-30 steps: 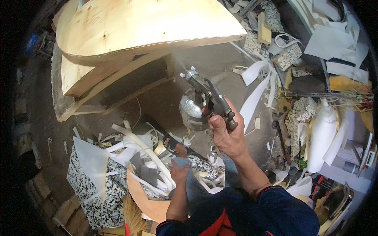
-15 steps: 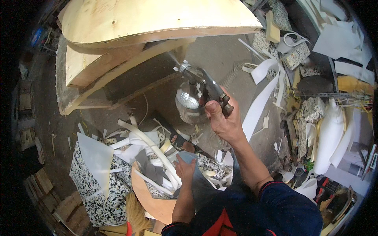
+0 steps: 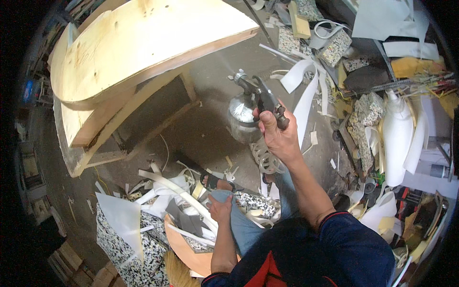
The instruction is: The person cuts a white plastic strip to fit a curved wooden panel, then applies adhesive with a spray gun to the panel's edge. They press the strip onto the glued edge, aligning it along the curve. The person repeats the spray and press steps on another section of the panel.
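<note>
A metal spray gun point(image 3: 267, 98) is in my right hand point(image 3: 281, 136), whose fingers wrap round its grip. Its round silver cup point(image 3: 244, 112) hangs below, and a faint mist leaves the nozzle. A clear coiled hose point(image 3: 267, 159) shows below my right hand. Ahead and to the left stands a curved wooden frame point(image 3: 138, 149), topped by a pale plywood panel point(image 3: 158, 45); the nozzle points up past the panel's right end, apart from it. My left hand point(image 3: 221, 208) holds nothing and lies over my jeans-clad knee, its fingers partly hidden.
White and grey foam strips point(image 3: 184, 198) and a speckled foam block point(image 3: 126, 239) lie near my left leg. A straw broom point(image 3: 178, 270) is at the lower edge. More foam scraps point(image 3: 306, 79) and a white bottle-shaped piece point(image 3: 398, 138) are to the right.
The wooden frame sits farther left and looks turned in the view, which has itself shifted. Relative to the frame, the spray gun has moved rightward. My left hand stays on the knee.
</note>
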Tool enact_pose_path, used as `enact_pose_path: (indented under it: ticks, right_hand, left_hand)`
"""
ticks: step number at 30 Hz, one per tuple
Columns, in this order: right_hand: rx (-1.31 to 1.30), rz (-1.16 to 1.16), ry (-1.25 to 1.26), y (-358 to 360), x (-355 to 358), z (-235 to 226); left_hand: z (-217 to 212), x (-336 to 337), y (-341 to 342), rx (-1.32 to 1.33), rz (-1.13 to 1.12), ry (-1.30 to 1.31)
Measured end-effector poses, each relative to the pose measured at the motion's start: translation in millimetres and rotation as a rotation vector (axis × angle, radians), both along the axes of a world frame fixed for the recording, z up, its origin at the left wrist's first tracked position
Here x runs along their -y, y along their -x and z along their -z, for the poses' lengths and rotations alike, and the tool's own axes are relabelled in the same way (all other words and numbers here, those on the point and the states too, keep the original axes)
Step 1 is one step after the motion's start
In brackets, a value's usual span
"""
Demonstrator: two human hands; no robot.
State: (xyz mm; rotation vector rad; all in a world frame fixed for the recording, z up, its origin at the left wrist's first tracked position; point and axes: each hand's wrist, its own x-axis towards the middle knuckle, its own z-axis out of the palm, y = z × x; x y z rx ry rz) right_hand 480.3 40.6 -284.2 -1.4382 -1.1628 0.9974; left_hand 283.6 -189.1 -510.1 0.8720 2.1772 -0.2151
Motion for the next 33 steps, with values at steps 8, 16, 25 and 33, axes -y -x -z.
enact_pose_path:
  ticks: [8,16,25,33]
  right_hand:
    - [0.072,0.148,0.028,-39.6,-3.6,-4.6]
    - [0.192,0.237,0.033,-44.7,-12.9,-18.8]
    - [0.023,-0.002,0.367,-38.4,28.1,-80.3]
    - [0.128,0.022,0.404,-49.5,59.7,-91.1]
  left_hand:
    - [7.4,4.9,-5.1,0.019,0.045,-0.035]
    - [33.7,23.1,22.5,0.105,-0.051,-0.258]
    - [-129.0,-151.4,170.7,0.920,-1.206,-0.960]
    - [-248.7,-370.3,199.2,1.248,-1.300,-0.863]
